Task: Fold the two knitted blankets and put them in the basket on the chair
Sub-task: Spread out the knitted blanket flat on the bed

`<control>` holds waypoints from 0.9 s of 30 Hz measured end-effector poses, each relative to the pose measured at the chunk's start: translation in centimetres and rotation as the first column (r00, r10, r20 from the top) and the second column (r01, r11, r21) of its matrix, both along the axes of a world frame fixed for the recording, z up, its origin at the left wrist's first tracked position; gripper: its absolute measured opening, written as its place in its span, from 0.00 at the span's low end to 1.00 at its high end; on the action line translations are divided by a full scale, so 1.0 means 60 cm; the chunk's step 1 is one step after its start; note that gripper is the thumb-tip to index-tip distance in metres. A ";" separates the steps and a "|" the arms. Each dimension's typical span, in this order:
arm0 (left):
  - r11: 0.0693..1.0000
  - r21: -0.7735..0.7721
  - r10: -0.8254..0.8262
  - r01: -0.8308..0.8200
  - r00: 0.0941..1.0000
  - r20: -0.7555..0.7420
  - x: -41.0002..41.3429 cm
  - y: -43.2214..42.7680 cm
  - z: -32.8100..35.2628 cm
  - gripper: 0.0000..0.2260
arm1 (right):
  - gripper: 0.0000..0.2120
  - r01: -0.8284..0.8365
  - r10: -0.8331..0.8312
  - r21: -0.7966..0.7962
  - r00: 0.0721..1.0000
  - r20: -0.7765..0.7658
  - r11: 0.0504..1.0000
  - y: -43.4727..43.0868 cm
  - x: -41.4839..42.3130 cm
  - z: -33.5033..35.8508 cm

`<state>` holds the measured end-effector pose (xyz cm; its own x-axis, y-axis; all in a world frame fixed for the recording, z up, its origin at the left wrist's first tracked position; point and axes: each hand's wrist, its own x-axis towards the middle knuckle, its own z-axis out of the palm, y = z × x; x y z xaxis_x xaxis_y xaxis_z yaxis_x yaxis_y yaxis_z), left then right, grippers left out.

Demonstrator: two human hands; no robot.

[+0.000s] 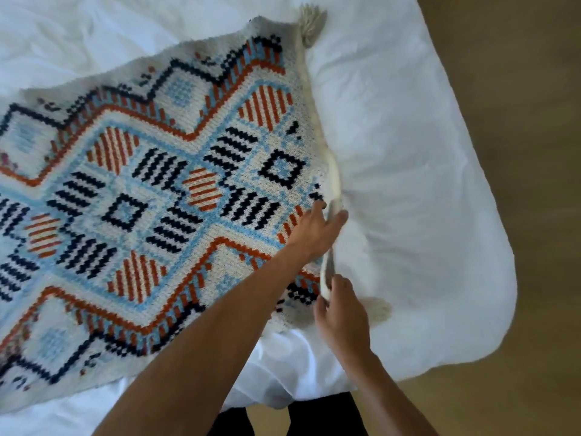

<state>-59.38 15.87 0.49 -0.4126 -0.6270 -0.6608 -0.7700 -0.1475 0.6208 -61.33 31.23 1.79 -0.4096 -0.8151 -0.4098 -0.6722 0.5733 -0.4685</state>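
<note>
A knitted blanket point(151, 196) with a cream ground and orange, light blue and navy geometric pattern lies spread flat on a white bed. Cream tassels hang at its right corners, one at the far corner point(309, 25) and one at the near corner point(377, 309). My left hand point(316, 229) pinches the blanket's right edge near its middle. My right hand point(341, 309) grips the same edge closer to me, beside the near tassel. The edge is lifted slightly between the hands. No second blanket, basket or chair is in view.
The white duvet point(408, 184) covers the bed and its rounded corner hangs at the right. Wooden floor point(534, 121) lies beyond the bed on the right and below. My dark trouser legs point(314, 416) stand against the bed's near edge.
</note>
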 end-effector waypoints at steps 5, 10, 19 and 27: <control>0.968 -0.197 0.156 -0.155 0.988 -0.010 0.063 -0.038 0.020 0.03 | 0.08 -0.112 0.114 -0.074 0.993 0.026 0.991 -0.017 0.123 0.021; 0.921 -0.258 0.293 -0.291 0.956 -0.032 0.195 -0.067 0.028 0.07 | 0.07 -0.077 0.079 -0.092 0.997 0.019 0.993 -0.034 0.241 0.020; 0.908 -0.216 0.369 -0.358 0.929 0.013 0.476 -0.132 0.015 0.05 | 0.03 -0.024 0.032 -0.121 0.997 0.066 0.992 -0.057 0.495 0.029; 0.885 -0.174 0.447 -0.432 0.892 0.058 0.677 -0.140 -0.006 0.06 | 0.02 -0.163 0.177 -0.122 0.978 0.114 0.979 -0.046 0.669 0.047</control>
<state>-18.77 7.46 0.15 -0.0118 -0.8253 -0.5646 -0.7038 -0.3943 0.5909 -21.19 28.47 4.60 -0.2131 -0.9117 -0.3512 -0.6883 0.3952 -0.6084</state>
